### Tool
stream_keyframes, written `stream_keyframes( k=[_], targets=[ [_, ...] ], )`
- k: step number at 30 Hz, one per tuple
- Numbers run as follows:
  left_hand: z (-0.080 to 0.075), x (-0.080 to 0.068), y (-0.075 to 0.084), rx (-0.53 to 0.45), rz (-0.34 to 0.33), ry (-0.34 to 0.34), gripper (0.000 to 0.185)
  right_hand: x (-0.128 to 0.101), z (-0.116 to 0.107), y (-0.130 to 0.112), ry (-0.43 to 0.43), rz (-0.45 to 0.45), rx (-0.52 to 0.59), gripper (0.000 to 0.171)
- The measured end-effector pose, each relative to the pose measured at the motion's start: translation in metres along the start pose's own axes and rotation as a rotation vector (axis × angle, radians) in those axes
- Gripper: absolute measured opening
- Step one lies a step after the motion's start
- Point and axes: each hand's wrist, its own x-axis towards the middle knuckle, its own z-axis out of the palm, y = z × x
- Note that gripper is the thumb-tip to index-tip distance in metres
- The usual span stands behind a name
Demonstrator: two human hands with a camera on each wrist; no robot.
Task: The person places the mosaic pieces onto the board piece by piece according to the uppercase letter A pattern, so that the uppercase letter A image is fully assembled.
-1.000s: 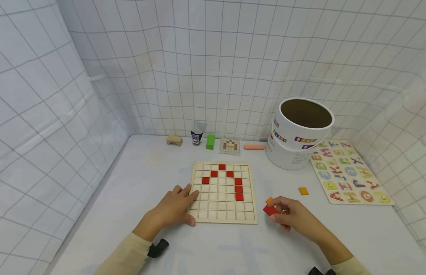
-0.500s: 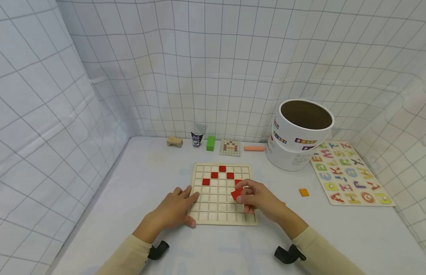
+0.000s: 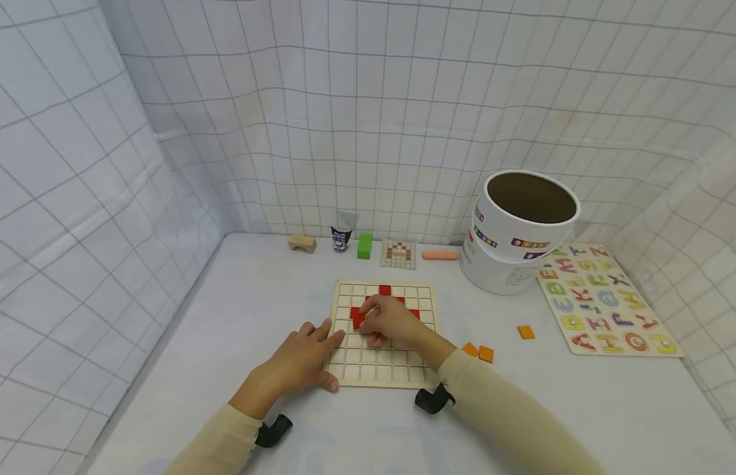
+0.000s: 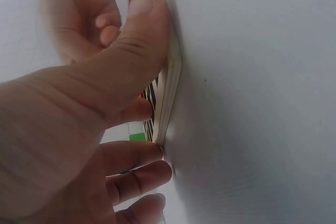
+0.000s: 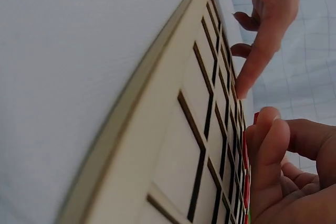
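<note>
A wooden grid board (image 3: 373, 377) lies flat, with several red tiles (image 3: 385, 290) set in its squares. My left hand (image 3: 299, 358) rests at the board's left side, fingers spread; in the left wrist view its thumb (image 4: 144, 40) presses the board's edge. Over the upper left squares, my right hand (image 3: 394, 323) pinches a red tile (image 3: 357, 320) between thumb and fingers. Only a thin red edge of that tile (image 5: 255, 118) shows in the right wrist view. The right hand covers part of the red pattern.
Orange tiles (image 3: 486, 354) lie right of the board. Behind it stand a wooden arch block (image 3: 302, 243), a small figurine (image 3: 340, 239), a green block (image 3: 364, 246), a pattern card (image 3: 398, 254) and an orange stick (image 3: 440, 255). A white bucket (image 3: 516, 254) and a letter board (image 3: 605, 303) are at right.
My right hand has carried the red tile from beside the board leftward across it to the upper left squares. Two orange tiles by the board are now uncovered. The left hand stays put.
</note>
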Motion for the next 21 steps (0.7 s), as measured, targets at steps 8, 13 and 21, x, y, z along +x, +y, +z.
stream_keyframes(
  k=[8,13,21],
  targets=[
    [-0.001,0.000,0.002,0.001,-0.008,-0.001,0.094,0.006,0.013,0.002,0.080,-0.028,-0.273,0.020],
    [-0.001,-0.001,0.002,0.002,-0.008,0.001,0.094,0.009,0.015,0.002,0.093,-0.062,-0.341,0.019],
    [-0.003,-0.001,0.003,-0.003,0.000,0.005,0.095,-0.018,-0.009,-0.003,0.115,-0.135,-0.290,0.024]
  ],
)
